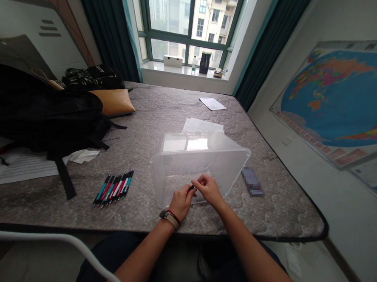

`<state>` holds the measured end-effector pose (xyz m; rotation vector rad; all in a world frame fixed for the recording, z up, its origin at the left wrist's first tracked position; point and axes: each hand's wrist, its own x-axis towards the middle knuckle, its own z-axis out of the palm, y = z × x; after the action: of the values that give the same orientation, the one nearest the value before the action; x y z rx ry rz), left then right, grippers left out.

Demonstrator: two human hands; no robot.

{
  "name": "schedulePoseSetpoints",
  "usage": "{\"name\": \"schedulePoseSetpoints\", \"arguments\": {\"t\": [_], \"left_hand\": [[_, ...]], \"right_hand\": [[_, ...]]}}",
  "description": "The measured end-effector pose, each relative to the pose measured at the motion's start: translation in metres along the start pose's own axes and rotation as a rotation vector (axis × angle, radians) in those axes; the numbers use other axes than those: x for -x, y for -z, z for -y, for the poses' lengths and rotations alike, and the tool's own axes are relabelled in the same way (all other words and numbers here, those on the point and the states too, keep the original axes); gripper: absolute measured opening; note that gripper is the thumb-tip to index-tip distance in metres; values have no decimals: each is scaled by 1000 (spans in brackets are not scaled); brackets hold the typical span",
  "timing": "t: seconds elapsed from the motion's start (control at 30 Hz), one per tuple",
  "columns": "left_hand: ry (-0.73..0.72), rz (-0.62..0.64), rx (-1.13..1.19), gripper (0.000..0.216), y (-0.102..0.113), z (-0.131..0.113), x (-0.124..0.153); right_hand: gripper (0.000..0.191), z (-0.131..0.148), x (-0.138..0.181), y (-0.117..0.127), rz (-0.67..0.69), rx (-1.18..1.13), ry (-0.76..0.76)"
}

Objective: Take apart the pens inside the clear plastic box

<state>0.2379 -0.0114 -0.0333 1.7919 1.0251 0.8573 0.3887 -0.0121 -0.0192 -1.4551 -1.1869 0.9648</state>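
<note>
My left hand (pixel 180 202) is closed around a pen (pixel 190 188), of which only a short black end and a trace of red show between the fingers. The fingertips of my right hand (pixel 210 190) pinch at that same black end. Both hands are at the open front of a clear plastic box (pixel 200 157), which lies on its side with its opening towards me. To the left, a row of pens (pixel 114 188) in teal, red, white and black lies side by side on the patterned mattress-like surface (pixel 142 222).
A phone-like pixelated object (pixel 252 181) lies right of the box. Paper sheets (pixel 203 125) lie behind it, another sheet (pixel 212 104) farther back. A black backpack (pixel 42 111) and a tan pouch (pixel 116 101) occupy the left. A white curved bar (pixel 63 238) crosses the lower left.
</note>
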Motion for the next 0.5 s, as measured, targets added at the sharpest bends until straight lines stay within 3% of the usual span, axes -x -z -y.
{"name": "schedulePoseSetpoints", "arguments": {"t": [0.1,0.23,0.3,0.4,0.5], "left_hand": [[4,1,1,31,2,-1,-3],[12,-40,34,42,7,-5,-2],[16,-23,59,47,9,-7,0],[21,-14,104,42,9,-10,5],[45,-105,160,40,7,-13,10]], "right_hand": [[34,1,1,0,23,-37,-13],[50,12,5,0,219,-300,-159],[49,16,7,1,274,-324,-182],[41,18,5,1,256,-248,-146],[38,17,1,-3,146,-210,-100]]}}
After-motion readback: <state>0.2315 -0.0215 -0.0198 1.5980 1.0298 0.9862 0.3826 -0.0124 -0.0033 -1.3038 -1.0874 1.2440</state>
